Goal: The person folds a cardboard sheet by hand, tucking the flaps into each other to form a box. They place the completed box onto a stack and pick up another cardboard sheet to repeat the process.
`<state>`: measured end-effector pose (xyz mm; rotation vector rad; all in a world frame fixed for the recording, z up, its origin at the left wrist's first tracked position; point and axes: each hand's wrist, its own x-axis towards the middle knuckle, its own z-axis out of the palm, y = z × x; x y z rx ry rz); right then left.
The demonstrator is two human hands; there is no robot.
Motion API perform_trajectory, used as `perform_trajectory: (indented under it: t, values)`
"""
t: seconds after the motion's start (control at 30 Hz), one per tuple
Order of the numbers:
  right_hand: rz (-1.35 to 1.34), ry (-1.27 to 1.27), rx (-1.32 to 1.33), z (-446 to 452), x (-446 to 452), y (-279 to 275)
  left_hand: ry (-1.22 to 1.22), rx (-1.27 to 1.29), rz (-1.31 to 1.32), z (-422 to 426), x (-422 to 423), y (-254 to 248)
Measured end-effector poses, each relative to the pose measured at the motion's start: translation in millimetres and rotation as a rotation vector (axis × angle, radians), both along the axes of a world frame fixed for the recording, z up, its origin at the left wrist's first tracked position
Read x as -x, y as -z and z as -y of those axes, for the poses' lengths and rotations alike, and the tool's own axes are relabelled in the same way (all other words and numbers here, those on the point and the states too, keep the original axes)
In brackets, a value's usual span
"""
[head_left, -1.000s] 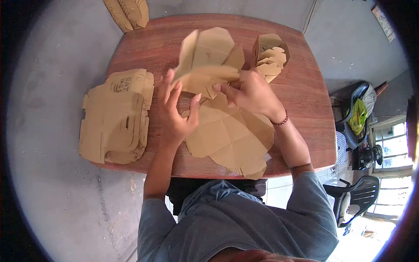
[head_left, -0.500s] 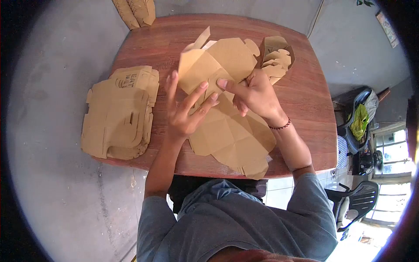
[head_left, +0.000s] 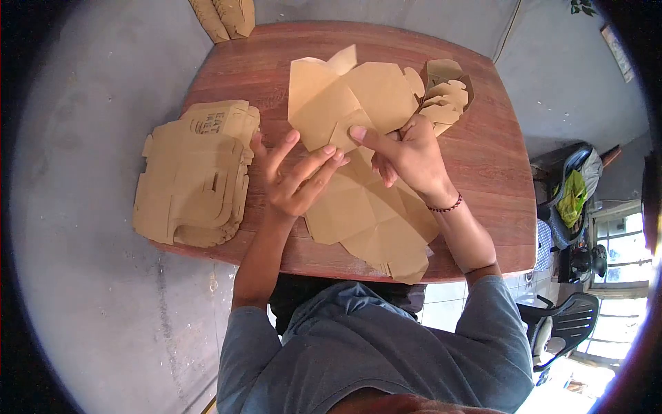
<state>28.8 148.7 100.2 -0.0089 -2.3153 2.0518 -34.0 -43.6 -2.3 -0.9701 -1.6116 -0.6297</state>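
Observation:
A partly folded brown cardboard box blank point(head_left: 383, 96) is held up over the middle of the table, its panels angled along the creases. My right hand point(head_left: 417, 155) grips its near edge, thumb pressed on top and the other fingers bent underneath. Spread fingers of my left hand point(head_left: 296, 179) rest their tips at the near left edge of the same blank. Below both hands a flat creased cardboard blank point(head_left: 365, 221) lies at the table's front edge, partly covered by the held one.
On the wooden table point(head_left: 496, 207), a stack of flat printed cardboard blanks point(head_left: 193, 172) lies at the left. Folded cardboard boxes point(head_left: 448, 93) stand nested at the back right. More folded cardboard point(head_left: 231, 17) sits at the far left corner. A black chair point(head_left: 569, 321) is on the right.
The held blank's left panel has swung outward and flatter, and its raised flap has shifted right. My left fingers have dropped slightly toward its near edge. My right hand keeps its grip.

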Motion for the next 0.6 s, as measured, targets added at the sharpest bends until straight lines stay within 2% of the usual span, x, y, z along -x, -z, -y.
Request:
perform_trajectory:
  t: [0.6]
  values:
    - [-0.025,0.053,0.051,17.3,-6.7,-3.2,0.017,-0.074,-0.041,4.5,2.7,-4.2]
